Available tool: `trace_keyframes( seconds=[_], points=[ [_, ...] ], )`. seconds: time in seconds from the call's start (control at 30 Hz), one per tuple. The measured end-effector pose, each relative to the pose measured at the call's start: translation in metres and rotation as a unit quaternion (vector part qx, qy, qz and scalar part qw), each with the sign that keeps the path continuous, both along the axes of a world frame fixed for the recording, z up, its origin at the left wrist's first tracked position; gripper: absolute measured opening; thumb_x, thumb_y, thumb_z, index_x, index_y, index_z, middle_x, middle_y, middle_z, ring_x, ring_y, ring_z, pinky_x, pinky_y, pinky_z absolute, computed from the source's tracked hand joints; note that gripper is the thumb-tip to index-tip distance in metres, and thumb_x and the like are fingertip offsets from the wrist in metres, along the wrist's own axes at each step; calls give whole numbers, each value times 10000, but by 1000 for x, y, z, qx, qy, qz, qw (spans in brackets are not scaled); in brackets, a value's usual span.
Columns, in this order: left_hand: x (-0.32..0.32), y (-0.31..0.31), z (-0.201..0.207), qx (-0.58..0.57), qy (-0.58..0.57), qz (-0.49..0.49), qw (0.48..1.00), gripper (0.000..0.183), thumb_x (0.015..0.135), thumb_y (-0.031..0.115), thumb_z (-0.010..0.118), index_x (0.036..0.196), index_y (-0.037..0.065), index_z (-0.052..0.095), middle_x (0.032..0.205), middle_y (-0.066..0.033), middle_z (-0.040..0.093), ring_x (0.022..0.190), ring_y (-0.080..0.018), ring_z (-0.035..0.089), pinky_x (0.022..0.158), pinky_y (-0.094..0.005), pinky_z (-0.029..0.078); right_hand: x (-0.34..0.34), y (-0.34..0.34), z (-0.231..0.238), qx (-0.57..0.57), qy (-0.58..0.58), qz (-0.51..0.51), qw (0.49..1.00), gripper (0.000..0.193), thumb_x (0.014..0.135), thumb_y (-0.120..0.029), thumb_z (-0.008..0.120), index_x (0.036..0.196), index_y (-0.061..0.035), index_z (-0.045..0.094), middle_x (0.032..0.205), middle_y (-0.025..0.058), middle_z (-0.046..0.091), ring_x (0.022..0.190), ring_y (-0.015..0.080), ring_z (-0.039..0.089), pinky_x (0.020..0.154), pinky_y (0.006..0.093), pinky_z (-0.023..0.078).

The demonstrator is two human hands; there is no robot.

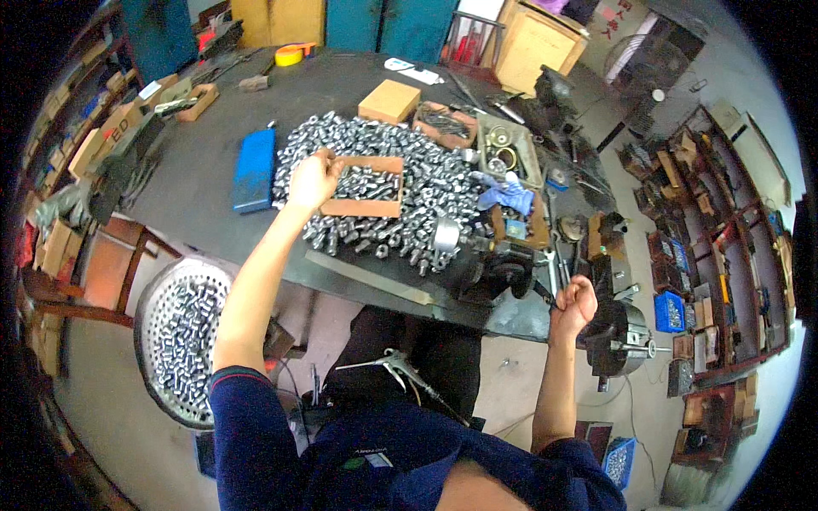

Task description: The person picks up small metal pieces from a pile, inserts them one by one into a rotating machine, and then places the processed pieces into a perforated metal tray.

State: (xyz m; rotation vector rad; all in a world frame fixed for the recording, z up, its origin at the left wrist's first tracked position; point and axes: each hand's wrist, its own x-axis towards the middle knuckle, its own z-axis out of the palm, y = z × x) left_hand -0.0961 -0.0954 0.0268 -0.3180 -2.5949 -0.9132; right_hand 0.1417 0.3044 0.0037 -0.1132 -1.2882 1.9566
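Note:
My left hand (313, 179) is closed, fingertips pinched together at the left edge of a shallow brown cardboard box (365, 208). Whatever it pinches is too small to make out. Inside the box lie short shiny metal fittings (368, 182), and a wide heap of similar fittings (439, 200) surrounds it on the table. Off to the right, my right hand (577, 305) is curled shut over the table's edge, beside wrenches (554, 271) and a machine with a round chuck (618, 336). What its fingers hold, if anything, is hidden.
A blue flat case (254, 170) lies left of the heap. Behind it stand a yellowish box (389, 101) and a tray of rings (509, 152). A perforated metal basin (152, 341) of fittings sits low at left. An air blow gun (394, 364) lies by my lap.

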Motion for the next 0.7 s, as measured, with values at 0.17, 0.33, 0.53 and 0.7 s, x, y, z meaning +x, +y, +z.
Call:
trace_keyframes(
  seconds=[0.17, 0.33, 0.53, 0.7],
  points=[
    [78, -87, -3, 18, -64, 20, 998, 259, 745, 196, 564, 924, 8, 550, 623, -149, 579, 588, -268, 575, 574, -352, 439, 4, 10, -68, -54, -110, -55, 991, 210, 798, -205, 503, 799, 3, 526, 548, -12, 414, 426, 50, 328, 355, 171, 237],
    [176, -200, -38, 157, -196, 118, 961, 279, 687, 38, 470, 952, 18, 556, 544, -115, 564, 464, -142, 552, 456, -262, 420, -9, 19, -83, -89, -160, -59, 981, 169, 840, -116, 413, 863, 30, 494, 630, -6, 398, 485, 62, 314, 408, 200, 263],
    [277, -274, -114, -216, -262, 232, 911, 199, 625, 184, 562, 785, 82, 619, 736, -160, 595, 688, -309, 583, 658, -388, 463, -9, 7, -73, -48, -161, -45, 985, 185, 787, -127, 466, 851, 38, 517, 598, -9, 410, 469, 61, 338, 398, 195, 263],
    [283, -263, -117, -279, -280, 261, 881, 203, 659, 214, 552, 775, 50, 582, 756, -167, 589, 726, -301, 581, 652, -391, 458, -8, 22, -81, -59, -133, -8, 989, 197, 792, -134, 454, 868, 41, 505, 613, -3, 423, 480, 63, 342, 413, 195, 276]
  ],
)
